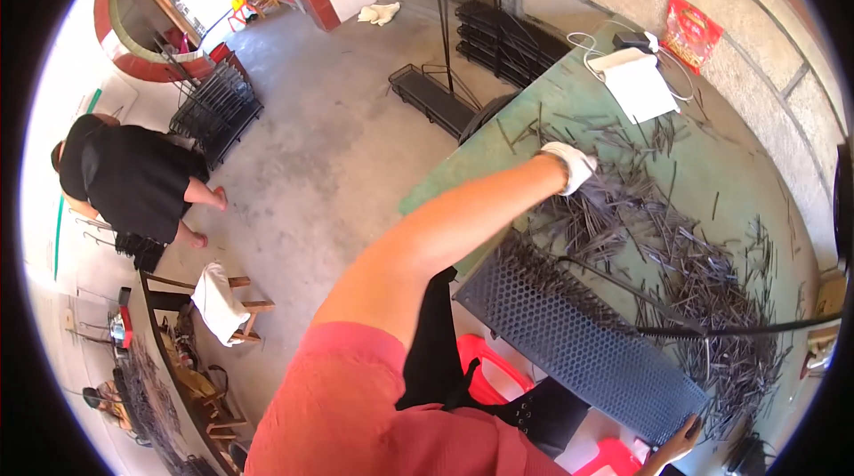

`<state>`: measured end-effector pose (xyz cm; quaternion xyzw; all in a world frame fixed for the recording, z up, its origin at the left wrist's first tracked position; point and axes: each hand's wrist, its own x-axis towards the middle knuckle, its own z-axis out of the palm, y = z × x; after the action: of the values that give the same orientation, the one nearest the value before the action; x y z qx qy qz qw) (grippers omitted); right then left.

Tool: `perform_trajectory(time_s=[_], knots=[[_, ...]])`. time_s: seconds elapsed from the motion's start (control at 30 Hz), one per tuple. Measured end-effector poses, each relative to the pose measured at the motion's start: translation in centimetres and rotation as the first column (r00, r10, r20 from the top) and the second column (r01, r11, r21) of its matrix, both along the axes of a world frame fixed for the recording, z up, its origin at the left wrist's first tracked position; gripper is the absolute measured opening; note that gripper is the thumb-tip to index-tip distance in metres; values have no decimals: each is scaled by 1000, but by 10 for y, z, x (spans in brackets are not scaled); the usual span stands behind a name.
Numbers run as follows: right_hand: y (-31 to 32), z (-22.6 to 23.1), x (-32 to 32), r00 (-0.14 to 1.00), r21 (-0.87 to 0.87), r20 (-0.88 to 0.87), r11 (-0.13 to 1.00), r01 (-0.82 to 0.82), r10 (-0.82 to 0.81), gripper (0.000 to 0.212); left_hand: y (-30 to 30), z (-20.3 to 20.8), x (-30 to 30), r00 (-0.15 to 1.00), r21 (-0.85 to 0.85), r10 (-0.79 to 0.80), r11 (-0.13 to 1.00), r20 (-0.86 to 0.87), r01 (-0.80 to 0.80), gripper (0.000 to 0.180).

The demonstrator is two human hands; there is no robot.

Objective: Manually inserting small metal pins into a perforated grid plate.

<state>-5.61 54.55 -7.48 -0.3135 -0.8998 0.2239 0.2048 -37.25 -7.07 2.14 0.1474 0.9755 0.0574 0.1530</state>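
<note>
My left hand (571,166), in a white glove, reaches over a loose pile of thin dark metal pins (614,209) on the green table. Its fingers are partly hidden by the glove and the pile, so any pins in them cannot be made out. A long black perforated metal tray (587,356) lies slanted along the table's near side, and a row of dark pins stands up along its far edge. Bare, my right hand (678,445) grips the tray's near right corner. A dark rod arches across above the tray.
White paper (636,89), a cable and a red packet (692,34) lie at the table's back. Black racks (507,40) stand beyond it. A red stool (489,369) is below the tray. At left, a person in black (133,173) bends near more racks, close to a wooden chair (253,307).
</note>
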Motion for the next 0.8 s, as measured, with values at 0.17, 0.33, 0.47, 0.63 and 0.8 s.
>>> perform_trajectory(time_s=[0.17, 0.33, 0.47, 0.63, 0.8], knots=[[-41, 15, -4, 998, 8, -67, 1000, 1, -1, 48, 32, 32, -7, 986, -133, -142, 983, -85, 130, 31], [-50, 13, -5, 992, -16, -119, 999, 28, -29, 50, 12, 57, 3, 984, 299, -62, 948, -168, 111, 48], [-54, 24, 0, 993, -31, -113, 999, 13, -17, 48, -3, 69, 34, 912, 877, -9, 278, 410, -392, 35], [-73, 61, 1, 927, 366, -331, 930, -44, 174, 36, 0, 93, 131, 852, 840, -60, -149, 520, -522, 43], [-230, 147, 2, 820, -319, -402, 777, -543, 408, 28, 53, 82, 243, 776, 737, -226, -246, 588, -630, 55]])
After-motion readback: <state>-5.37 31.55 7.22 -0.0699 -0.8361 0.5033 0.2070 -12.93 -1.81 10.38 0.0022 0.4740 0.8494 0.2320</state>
